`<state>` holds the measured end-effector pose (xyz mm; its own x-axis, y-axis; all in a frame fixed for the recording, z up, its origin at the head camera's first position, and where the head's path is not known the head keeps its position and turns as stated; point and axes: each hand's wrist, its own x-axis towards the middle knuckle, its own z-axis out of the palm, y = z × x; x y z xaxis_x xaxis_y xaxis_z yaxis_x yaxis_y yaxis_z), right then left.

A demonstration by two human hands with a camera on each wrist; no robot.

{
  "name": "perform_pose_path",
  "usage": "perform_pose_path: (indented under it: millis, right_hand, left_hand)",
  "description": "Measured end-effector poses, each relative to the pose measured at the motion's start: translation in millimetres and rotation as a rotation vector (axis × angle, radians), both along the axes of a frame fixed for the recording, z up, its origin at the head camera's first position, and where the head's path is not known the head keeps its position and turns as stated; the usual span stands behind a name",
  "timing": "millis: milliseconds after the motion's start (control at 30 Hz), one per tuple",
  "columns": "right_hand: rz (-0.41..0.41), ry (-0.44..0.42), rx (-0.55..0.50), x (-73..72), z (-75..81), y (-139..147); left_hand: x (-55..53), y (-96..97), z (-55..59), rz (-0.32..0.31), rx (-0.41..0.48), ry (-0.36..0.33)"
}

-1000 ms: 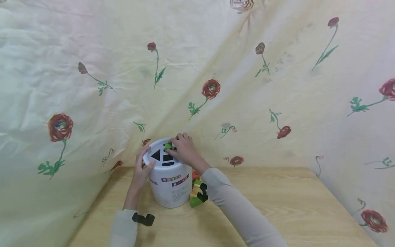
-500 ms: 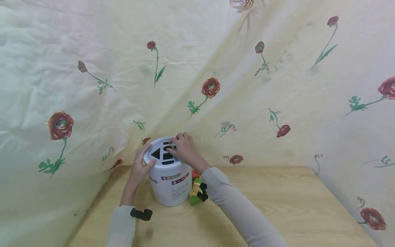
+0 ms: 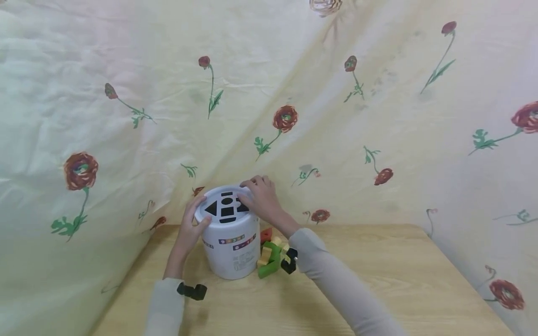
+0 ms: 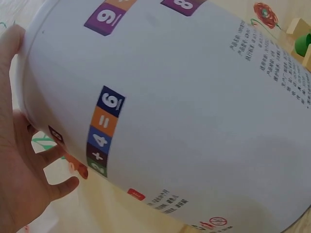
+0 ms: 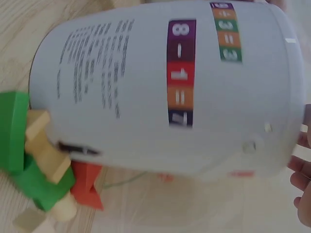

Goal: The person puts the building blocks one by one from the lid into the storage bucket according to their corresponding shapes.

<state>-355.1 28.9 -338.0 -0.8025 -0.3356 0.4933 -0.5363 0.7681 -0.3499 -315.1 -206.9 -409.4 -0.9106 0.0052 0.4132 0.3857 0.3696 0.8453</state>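
A white bucket (image 3: 233, 252) with black shape cut-outs in its lid (image 3: 214, 220) stands on the table. My left hand (image 3: 191, 228) holds the bucket at the left of its rim, thumb at the front and fingers round the back. In the left wrist view, its fingers spread along the bucket's side beneath the lid. My right hand (image 3: 265, 200) lies over the right part of the lid, fingertips at the far rim, no block visible in it. It hides some of the cut-outs. The right wrist view shows fingers (image 5: 302, 187) at the lid's edge.
Right of the bucket, under my right forearm, lie green (image 3: 271, 261), red (image 3: 265, 234) and plain wooden blocks (image 5: 46, 145). The wooden table (image 3: 378, 270) runs to the right. Flower-printed cloth (image 3: 168, 116) hangs behind and to the left. Black wrist mounts (image 3: 192, 291) stick out from both sleeves.
A second ago the right hand held a green block at the lid's round hole; the block is gone from view, the hole is dark. The right hand has shifted right. The left hand stays at the rim.
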Motion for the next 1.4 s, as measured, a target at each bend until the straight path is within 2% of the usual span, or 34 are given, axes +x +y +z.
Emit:
perform_pose_path:
  millis: [167, 333, 600, 833, 1233, 1400]
  right_hand:
    - [0.009, 0.025, -0.063, -3.6, -11.1, 33.1]
    - [0.065, 0.056, -0.079, -1.4, -36.5, 65.4]
    - [0.146, -0.002, 0.023, 20.7, -68.0, 93.8]
    - [0.19, 0.019, 0.121, 32.8, -95.3, 105.3]
    - [0.211, 0.071, 0.224, 39.7, -126.0, 126.3]
    - [0.188, 0.047, 0.277, 38.4, -133.3, 132.1]
  left_hand:
    - [-1.8, 1.2, -3.5, -0.018, 0.049, 0.031]
    - [-2.6, 1.0, -6.8, -0.024, 0.072, 0.046]
    - [-1.5, 2.6, -5.9, -0.037, 0.088, 0.05]
    - [1.1, 3.3, -5.2, -0.037, 0.101, 0.036]
    - [0.8, 3.1, -5.7, -0.036, 0.104, 0.028]
    - [0.6, 3.1, -7.3, -0.044, 0.11, 0.038]
